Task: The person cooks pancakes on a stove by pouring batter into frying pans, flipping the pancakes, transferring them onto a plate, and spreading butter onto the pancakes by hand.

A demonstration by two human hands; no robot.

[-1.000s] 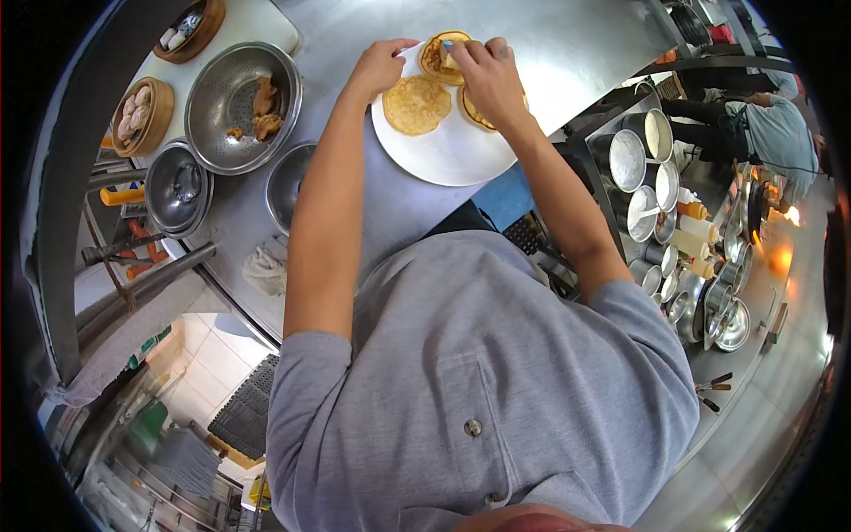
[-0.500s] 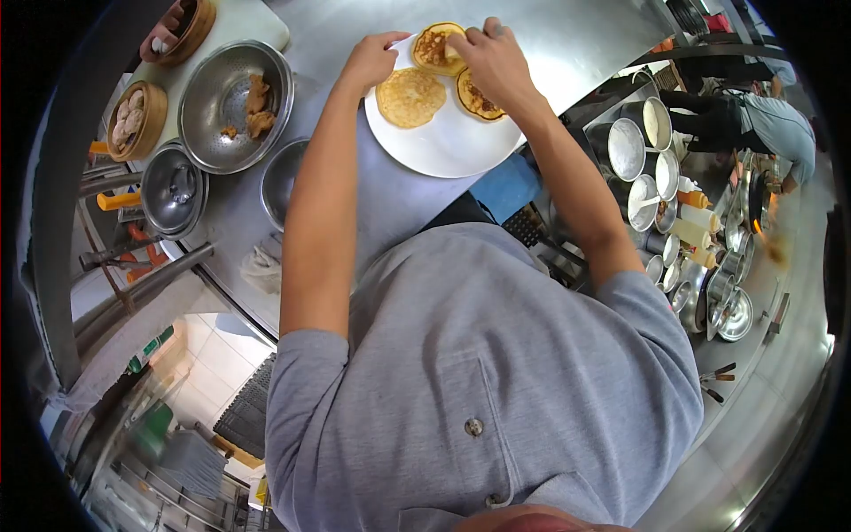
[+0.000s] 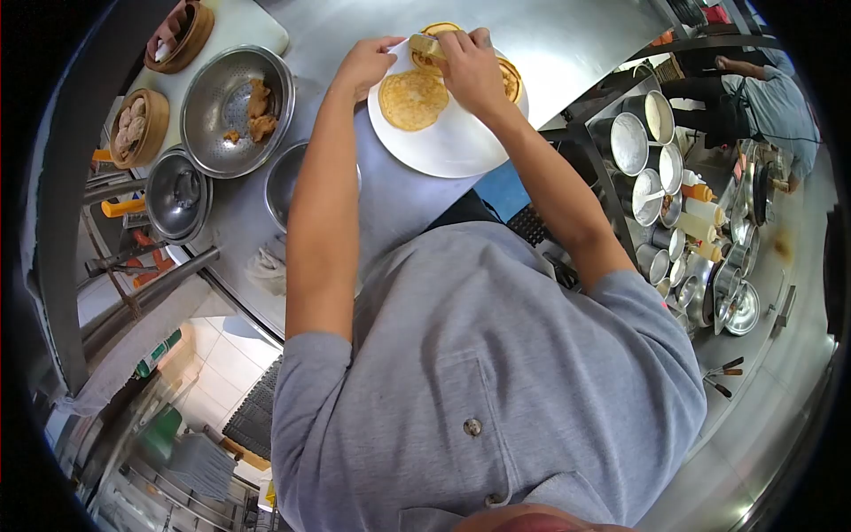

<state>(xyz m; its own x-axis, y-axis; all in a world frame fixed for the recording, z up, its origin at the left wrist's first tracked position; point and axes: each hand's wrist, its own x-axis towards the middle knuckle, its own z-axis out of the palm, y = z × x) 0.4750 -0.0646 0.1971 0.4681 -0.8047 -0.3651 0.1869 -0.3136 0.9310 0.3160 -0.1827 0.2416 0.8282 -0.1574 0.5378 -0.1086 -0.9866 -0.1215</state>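
Pale yellow block (image 3: 427, 47) in the right hand (image 3: 474, 75), above the plate (image 3: 452, 160)

The right hand's fingers close around one end of the block, with too little room between them to show a gap; whether it is butter or something else is unclear. It juts leftward from them, its long axis slanting slightly, the free end pointing toward the left hand (image 3: 365, 69) and a little away from the body. The right hand has it; the left is near but apart. Beneath lies the far pancake (image 3: 441, 27); contact cannot be told. The left fingers, partly curled, touch the plate's rim; how firmly is unclear. Nearer the body lies the left pancake (image 3: 414, 100); the right pancake (image 3: 511, 82) is partly hidden behind the right hand.
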